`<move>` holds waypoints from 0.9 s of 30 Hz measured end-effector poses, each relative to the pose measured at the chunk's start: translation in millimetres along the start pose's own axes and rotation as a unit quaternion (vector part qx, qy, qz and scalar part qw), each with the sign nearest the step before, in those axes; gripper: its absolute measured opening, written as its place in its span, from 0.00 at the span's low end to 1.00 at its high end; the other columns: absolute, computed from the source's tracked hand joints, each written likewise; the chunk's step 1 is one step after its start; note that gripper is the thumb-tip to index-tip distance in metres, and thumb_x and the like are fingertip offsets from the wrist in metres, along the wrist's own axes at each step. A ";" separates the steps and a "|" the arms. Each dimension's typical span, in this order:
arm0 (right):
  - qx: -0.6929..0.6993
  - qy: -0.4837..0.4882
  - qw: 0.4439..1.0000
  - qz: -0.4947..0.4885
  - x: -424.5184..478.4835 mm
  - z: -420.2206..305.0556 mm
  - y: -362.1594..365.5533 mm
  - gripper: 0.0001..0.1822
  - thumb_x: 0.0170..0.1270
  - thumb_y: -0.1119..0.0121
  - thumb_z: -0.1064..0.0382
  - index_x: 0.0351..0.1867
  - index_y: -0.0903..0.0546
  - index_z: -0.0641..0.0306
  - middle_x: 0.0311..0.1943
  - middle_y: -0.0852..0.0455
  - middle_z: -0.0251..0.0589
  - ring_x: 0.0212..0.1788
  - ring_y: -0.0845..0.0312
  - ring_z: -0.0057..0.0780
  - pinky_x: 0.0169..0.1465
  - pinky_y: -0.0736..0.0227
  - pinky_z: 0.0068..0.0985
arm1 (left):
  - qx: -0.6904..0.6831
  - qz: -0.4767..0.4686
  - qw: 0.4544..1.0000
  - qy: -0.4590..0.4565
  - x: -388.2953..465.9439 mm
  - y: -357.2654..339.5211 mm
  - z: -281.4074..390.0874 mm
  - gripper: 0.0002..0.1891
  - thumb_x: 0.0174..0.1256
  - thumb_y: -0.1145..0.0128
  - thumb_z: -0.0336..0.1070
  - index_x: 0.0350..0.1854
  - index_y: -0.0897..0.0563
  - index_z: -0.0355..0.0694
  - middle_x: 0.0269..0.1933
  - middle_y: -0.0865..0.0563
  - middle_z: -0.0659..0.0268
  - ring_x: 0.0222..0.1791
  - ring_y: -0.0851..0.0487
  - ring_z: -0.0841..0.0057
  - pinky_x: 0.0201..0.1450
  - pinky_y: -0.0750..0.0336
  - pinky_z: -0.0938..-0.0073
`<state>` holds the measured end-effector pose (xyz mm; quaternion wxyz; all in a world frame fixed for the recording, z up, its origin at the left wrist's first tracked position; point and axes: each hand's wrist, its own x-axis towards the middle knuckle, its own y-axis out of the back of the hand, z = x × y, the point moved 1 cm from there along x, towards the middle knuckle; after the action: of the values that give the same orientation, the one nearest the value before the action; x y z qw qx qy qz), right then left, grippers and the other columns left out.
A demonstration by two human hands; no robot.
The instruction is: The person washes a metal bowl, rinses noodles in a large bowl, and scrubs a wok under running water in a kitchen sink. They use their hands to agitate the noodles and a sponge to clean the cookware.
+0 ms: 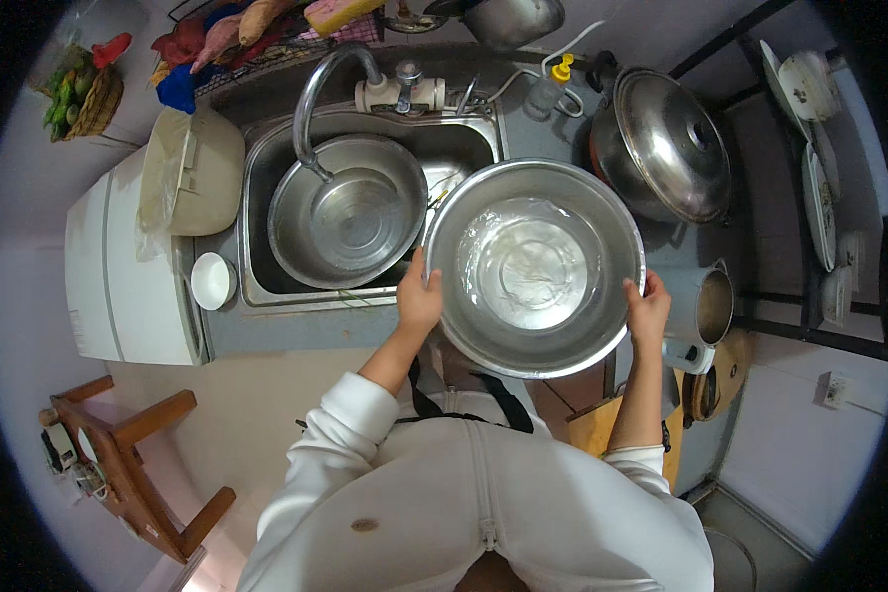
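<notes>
A large metal basin point(536, 268) with a little clear water in it is held between my two hands, in front of my body and partly over the sink's right side. My left hand point(419, 297) grips its left rim, and my right hand point(647, 307) grips the right rim. To the left, a smaller metal basin point(349, 214) rests in the stainless steel sink point(248, 222), beneath the curved faucet point(301, 118). It seems to hold some water. Thin green scraps lie on the sink's front edge.
A white bowl point(213, 281) and a cream plastic bin point(206, 174) stand left of the sink. To the right are a lidded metal wok point(673, 144), a metal pitcher point(712, 303) and a pump bottle point(544, 100). A dish rack point(803, 288) borders the far right.
</notes>
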<state>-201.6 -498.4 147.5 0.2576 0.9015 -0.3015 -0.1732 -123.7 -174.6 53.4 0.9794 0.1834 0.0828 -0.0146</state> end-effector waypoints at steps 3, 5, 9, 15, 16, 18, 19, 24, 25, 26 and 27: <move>0.092 0.024 0.994 -0.046 3.6 -51.0 -10.8 0.15 0.53 0.44 0.70 0.44 0.23 0.74 0.33 0.18 0.37 0.32 0.26 0.20 0.38 0.32 0.18 | -0.007 -0.039 0.996 0.083 -0.6 12.3 -7.6 0.25 0.61 0.50 0.29 0.61 0.37 0.30 0.53 0.24 0.50 0.51 0.24 0.66 0.54 0.34 0.75; 0.138 0.037 0.987 -0.076 3.3 -85.4 -26.1 0.17 0.53 0.44 0.70 0.46 0.24 0.75 0.36 0.18 0.38 0.35 0.25 0.20 0.41 0.32 0.17 | -0.030 -0.077 0.985 0.148 -0.2 19.3 -25.1 0.25 0.62 0.50 0.29 0.62 0.38 0.29 0.57 0.26 0.52 0.55 0.27 0.70 0.57 0.36 0.78; 0.043 0.099 0.990 -0.087 0.6 -140.1 -67.5 0.21 0.53 0.45 0.71 0.50 0.27 0.77 0.40 0.18 0.42 0.40 0.25 0.20 0.44 0.33 0.17 | -0.072 -0.105 0.974 0.185 5.4 42.7 -54.2 0.26 0.64 0.52 0.30 0.63 0.41 0.29 0.60 0.30 0.53 0.58 0.29 0.70 0.58 0.38 0.79; -0.020 0.177 0.975 -0.129 -17.3 -242.6 -135.6 0.20 0.54 0.42 0.67 0.49 0.24 0.69 0.21 0.26 0.26 0.22 0.38 0.12 0.25 0.43 0.14 | -0.095 -0.168 0.947 0.256 29.7 86.3 -62.2 0.23 0.65 0.54 0.31 0.61 0.38 0.29 0.61 0.31 0.52 0.60 0.32 0.68 0.59 0.38 0.78; -0.039 0.161 0.976 -0.143 -28.6 -267.7 -150.9 0.17 0.54 0.41 0.65 0.46 0.22 0.68 0.21 0.25 0.26 0.22 0.38 0.11 0.25 0.43 0.14 | -0.107 -0.170 0.952 0.231 31.9 87.2 -74.0 0.23 0.65 0.54 0.33 0.61 0.36 0.30 0.60 0.29 0.53 0.58 0.30 0.68 0.57 0.37 0.77; -0.061 0.135 0.976 -0.160 -43.8 -300.3 -169.3 0.13 0.55 0.40 0.63 0.40 0.20 0.68 0.21 0.25 0.26 0.21 0.38 0.11 0.25 0.43 0.14 | -0.191 -0.246 0.909 0.277 36.7 89.3 -79.2 0.20 0.64 0.53 0.33 0.58 0.32 0.32 0.56 0.26 0.54 0.55 0.27 0.68 0.55 0.35 0.76; -0.061 0.132 0.974 -0.172 -45.9 -312.3 -178.9 0.12 0.55 0.39 0.62 0.37 0.19 0.67 0.21 0.24 0.26 0.21 0.38 0.11 0.24 0.43 0.14 | -0.232 -0.277 0.884 0.296 41.1 96.1 -75.6 0.19 0.64 0.53 0.33 0.56 0.30 0.32 0.55 0.25 0.54 0.53 0.26 0.68 0.53 0.34 0.75; -0.109 0.149 0.966 -0.181 -74.2 -362.3 -217.9 0.11 0.55 0.38 0.60 0.32 0.19 0.67 0.20 0.23 0.25 0.21 0.36 0.12 0.24 0.41 0.14 | -0.310 -0.367 0.872 -0.089 44.5 101.9 -93.1 0.10 0.62 0.51 0.31 0.43 0.23 0.32 0.34 0.19 0.63 0.33 0.22 0.77 0.34 0.28 0.76; -0.102 0.151 0.966 -0.185 -77.2 -364.7 -225.0 0.11 0.55 0.38 0.60 0.32 0.19 0.67 0.20 0.23 0.26 0.21 0.36 0.12 0.24 0.41 0.14 | -0.349 -0.381 0.848 -0.118 44.5 109.1 -85.5 0.10 0.63 0.51 0.31 0.43 0.23 0.32 0.35 0.19 0.63 0.33 0.21 0.77 0.33 0.28 0.77; -0.095 0.153 0.965 -0.190 -79.6 -365.8 -231.3 0.11 0.55 0.38 0.60 0.32 0.19 0.67 0.20 0.23 0.26 0.21 0.36 0.12 0.24 0.41 0.14 | -0.418 -0.351 0.816 -0.192 46.2 117.3 -78.1 0.10 0.63 0.51 0.31 0.43 0.23 0.32 0.35 0.19 0.63 0.33 0.21 0.77 0.33 0.27 0.76; -0.089 0.159 0.964 -0.196 -81.8 -369.3 -237.1 0.11 0.55 0.38 0.60 0.32 0.19 0.67 0.20 0.23 0.26 0.21 0.35 0.12 0.24 0.41 0.14 | -0.412 -0.360 0.827 -0.130 49.2 114.3 -87.9 0.10 0.62 0.51 0.31 0.43 0.23 0.33 0.36 0.19 0.62 0.33 0.21 0.76 0.34 0.27 0.75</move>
<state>16.9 -151.2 323.5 0.3428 0.9322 -0.0576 -0.1008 -82.3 -36.1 5.2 0.8909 -0.2831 0.0137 -0.3548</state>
